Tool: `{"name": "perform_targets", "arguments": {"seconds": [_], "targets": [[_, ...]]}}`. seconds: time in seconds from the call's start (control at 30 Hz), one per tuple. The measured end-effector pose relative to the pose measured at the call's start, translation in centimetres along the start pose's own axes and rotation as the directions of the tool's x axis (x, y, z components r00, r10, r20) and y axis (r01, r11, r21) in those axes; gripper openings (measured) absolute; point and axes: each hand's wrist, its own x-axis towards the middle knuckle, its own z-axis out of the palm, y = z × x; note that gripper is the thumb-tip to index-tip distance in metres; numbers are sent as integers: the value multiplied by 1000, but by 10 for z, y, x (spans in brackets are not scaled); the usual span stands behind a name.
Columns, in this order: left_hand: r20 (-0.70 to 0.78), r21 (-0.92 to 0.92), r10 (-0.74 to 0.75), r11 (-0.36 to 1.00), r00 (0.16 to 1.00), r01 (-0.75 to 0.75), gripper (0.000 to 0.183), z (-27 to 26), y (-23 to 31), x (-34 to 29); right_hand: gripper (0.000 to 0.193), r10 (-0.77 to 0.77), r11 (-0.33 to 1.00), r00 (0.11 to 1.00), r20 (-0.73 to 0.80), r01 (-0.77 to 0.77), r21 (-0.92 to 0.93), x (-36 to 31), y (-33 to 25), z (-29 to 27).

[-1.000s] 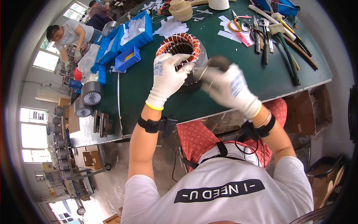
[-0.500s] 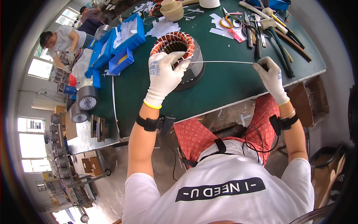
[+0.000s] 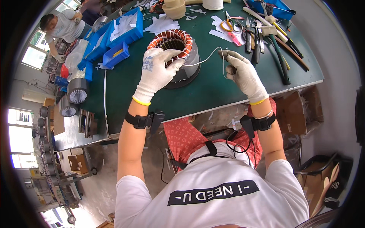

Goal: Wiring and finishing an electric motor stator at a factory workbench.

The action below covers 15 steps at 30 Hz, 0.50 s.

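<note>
A stator [image 3: 194, 57] with a grey core stands upright on the green table, its ring of orange-red copper winding [image 3: 187, 38] bound with white cord. My left hand [image 3: 157, 70], in a white glove, grips the near side of the winding with thumb and forefinger. From beside its thumb a slack white cord [image 3: 207, 59] arches right toward my right hand [image 3: 243, 72]. That hand, also gloved, has its fingers curled, and the cord hangs in a loop by its fingertips. Its exact hold on the cord is partly hidden.
Scissors [image 3: 227, 24], knives and mallets [image 3: 270, 31] lie at the far right. Blue bins [image 3: 127, 28] with white paper pieces stand at the left, near two more stator cores [image 3: 78, 91]. A co-worker [image 3: 64, 26] works beyond them. A white spool [image 3: 213, 3] is at the back.
My right hand has moved left toward the stator and turned. The cord, taut before, is now slack and looped. My left hand stays at the winding; the whole view has shifted slightly.
</note>
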Motion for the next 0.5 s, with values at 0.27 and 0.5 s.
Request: {"name": "perform_targets", "arguments": {"seconds": [0.27, 0.5], "targets": [[37, 28, -48, 999, 998, 47, 24, -1, 3, 0, 33, -91, 973, 995, -36, 96, 211, -11, -7, -7], [-17, 2, -52, 999, 998, 52, 24, -2, 5, -1, 27, -273, 436, 948, 164, 274, -857, -41, -34, 15]]}}
